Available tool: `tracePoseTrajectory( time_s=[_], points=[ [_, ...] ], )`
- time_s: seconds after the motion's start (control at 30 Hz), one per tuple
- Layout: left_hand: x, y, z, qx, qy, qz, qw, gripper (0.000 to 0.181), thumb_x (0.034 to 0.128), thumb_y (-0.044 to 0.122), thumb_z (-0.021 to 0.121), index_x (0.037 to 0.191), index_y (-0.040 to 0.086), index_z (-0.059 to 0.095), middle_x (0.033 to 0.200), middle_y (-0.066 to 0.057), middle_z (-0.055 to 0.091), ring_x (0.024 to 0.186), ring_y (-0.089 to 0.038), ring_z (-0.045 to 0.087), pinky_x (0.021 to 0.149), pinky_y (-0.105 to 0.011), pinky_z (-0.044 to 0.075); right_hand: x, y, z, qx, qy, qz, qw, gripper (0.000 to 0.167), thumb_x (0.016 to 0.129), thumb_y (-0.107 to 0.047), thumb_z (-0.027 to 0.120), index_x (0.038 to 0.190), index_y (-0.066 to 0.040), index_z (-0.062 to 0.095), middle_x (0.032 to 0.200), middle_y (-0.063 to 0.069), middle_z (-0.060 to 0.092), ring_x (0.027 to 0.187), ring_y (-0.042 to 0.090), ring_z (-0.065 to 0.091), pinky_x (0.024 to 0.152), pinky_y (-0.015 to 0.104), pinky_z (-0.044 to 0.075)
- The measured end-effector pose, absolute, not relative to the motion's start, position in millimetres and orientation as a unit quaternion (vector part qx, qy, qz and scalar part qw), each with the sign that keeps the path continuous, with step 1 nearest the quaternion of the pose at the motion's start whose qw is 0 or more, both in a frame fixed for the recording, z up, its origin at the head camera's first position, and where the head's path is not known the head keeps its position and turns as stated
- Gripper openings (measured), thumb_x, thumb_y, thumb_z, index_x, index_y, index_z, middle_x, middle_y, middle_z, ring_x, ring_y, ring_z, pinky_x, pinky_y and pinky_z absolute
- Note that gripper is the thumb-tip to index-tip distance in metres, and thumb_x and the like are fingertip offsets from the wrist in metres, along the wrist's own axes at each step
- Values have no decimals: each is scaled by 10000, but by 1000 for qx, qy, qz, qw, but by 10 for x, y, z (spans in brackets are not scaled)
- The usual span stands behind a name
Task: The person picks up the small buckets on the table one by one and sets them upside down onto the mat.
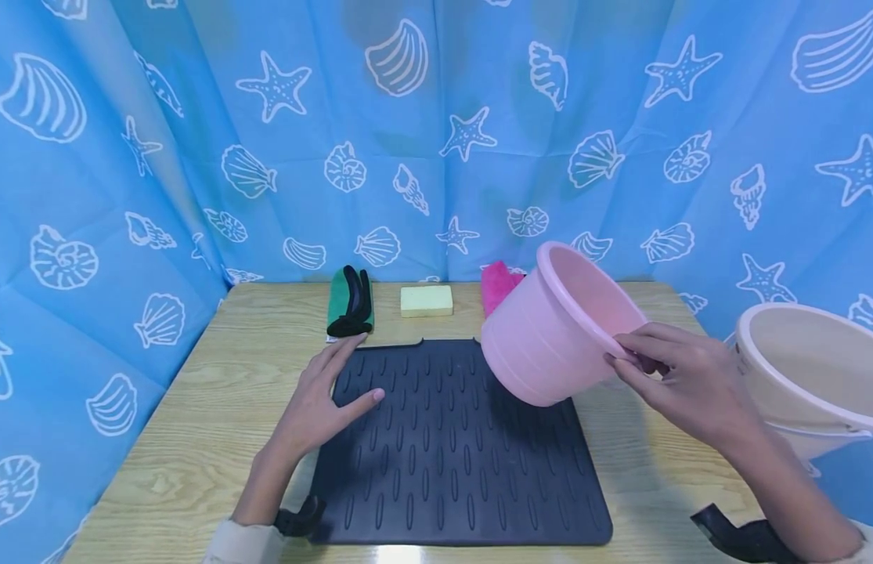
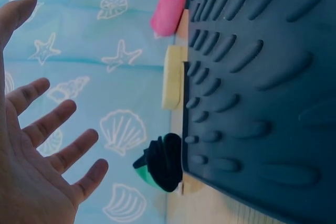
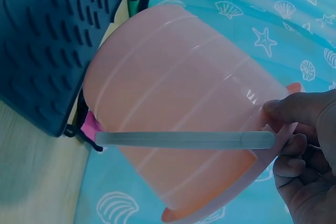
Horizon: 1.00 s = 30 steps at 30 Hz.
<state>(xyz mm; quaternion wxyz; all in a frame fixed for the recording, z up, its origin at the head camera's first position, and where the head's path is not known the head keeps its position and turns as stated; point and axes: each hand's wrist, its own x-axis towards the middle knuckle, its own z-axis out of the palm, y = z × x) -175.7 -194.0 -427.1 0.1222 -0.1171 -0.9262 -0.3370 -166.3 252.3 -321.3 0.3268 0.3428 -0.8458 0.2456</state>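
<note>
Over the dark mat's (image 1: pixel 436 470) right side, right hand (image 1: pixel 690 376) pinches the tilted pink bucket (image 1: pixel 538 337) by its rim, left hand (image 1: pixel 319 399) spread and empty; looks like the positioning step, next move probably calls for levelling it base-down.

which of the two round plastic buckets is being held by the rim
The pale pink plastic bucket: the person's right hand pinches its rim. The cream plastic bucket, at the far right of the head view, is ungripped.
</note>
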Motion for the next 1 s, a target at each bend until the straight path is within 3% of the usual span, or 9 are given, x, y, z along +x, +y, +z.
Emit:
tracePoseTrajectory(
  time_s=[0.53,1.0],
  points=[
    [-1836,-1825,-4238,-140,-914,-363,116,819,866,576,693,1561,335,332,1598,-10,302,1464,-315,247,1068,-707,261,-1696,2372,-3252,347,-830,281,334,286,674,39,813,920,-103,781,764,-121,594,645,5,479,539,124,383],
    [-1869,-1796,-4231,-152,-910,-367,120,828,865,567,695,1565,320,330,1599,-2,306,1461,-297,264,1071,-701,270,-1719,2210,-3265,359,-824,300,320,202,736,9,779,912,-90,767,751,-120,562,645,-16,466,543,131,371]
  ],
)
